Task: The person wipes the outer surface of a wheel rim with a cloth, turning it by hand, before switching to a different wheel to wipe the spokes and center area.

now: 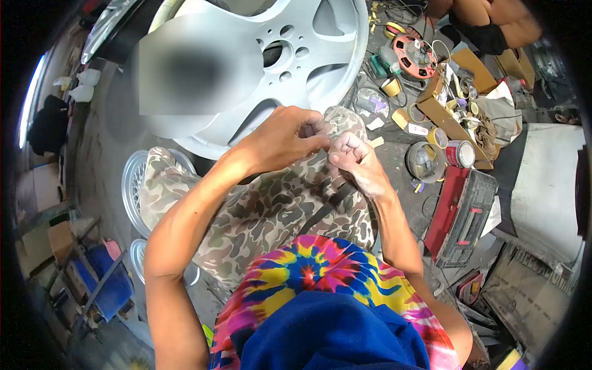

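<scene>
My left hand (287, 139) is closed, its thumb and fingertips drawn together just above my lap. Close beside it, my right hand (361, 165) is closed in a pinch too, with pale dust on the fingers. The fingertips of both hands nearly meet; whatever lies between them is too small to make out. Just beyond the hands a large grey-white alloy wheel (311, 58) stands tilted, its spokes and centre hole facing me. A blurred patch covers its left part. Camouflage trousers (265, 206) with a dark strap (327, 209) are under my hands.
To the right are a cardboard box (456, 123) of clutter, a red cable reel (413, 57), a round tin (459, 154), a clear tub (425, 161) and a red-and-black toolbox (462, 216). Another wheel (131, 185) lies left. Another person's bare limb (512, 21) shows top right.
</scene>
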`<state>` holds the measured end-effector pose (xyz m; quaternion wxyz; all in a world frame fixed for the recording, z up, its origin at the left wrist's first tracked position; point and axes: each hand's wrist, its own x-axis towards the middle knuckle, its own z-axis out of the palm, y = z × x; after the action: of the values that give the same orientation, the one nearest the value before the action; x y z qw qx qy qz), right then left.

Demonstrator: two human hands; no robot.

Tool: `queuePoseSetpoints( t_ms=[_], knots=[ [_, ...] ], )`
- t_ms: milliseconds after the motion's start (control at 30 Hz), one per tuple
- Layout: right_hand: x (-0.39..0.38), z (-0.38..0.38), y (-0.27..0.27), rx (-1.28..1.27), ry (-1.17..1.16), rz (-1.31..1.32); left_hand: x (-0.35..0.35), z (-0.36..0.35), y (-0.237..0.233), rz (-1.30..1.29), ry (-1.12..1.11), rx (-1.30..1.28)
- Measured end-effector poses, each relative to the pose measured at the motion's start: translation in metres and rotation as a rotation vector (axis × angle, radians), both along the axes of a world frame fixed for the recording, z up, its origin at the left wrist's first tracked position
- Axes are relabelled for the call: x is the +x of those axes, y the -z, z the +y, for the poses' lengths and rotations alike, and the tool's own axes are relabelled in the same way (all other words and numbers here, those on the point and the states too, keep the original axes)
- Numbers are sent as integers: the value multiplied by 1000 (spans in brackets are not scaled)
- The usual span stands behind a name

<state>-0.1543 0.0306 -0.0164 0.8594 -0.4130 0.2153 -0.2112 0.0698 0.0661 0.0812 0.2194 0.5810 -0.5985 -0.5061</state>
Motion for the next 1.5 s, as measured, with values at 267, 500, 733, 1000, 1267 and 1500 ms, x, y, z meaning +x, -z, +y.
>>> queuePoseSetpoints(
  t_ms=[267,500,733,1000,1267,1500],
  knots=[
    [19,-7,-4,-106,134,-7,26,-8,-21,-266,-151,-410],
    [84,-38,18,-964,270,480,104,-18,-85,-502,-814,-1132],
    [127,-58,42,-1353,296,388,129,-16,-85,-613,-852,-970],
    [145,-85,40,-835,-54,459,122,-14,-95,-718,-775,-775],
    [151,-73,45,-524,71,326,132,-18,-84,-776,-744,-833],
    [143,-46,39,-302,174,351,171,-19,-56,-945,-683,-875]
  ],
)
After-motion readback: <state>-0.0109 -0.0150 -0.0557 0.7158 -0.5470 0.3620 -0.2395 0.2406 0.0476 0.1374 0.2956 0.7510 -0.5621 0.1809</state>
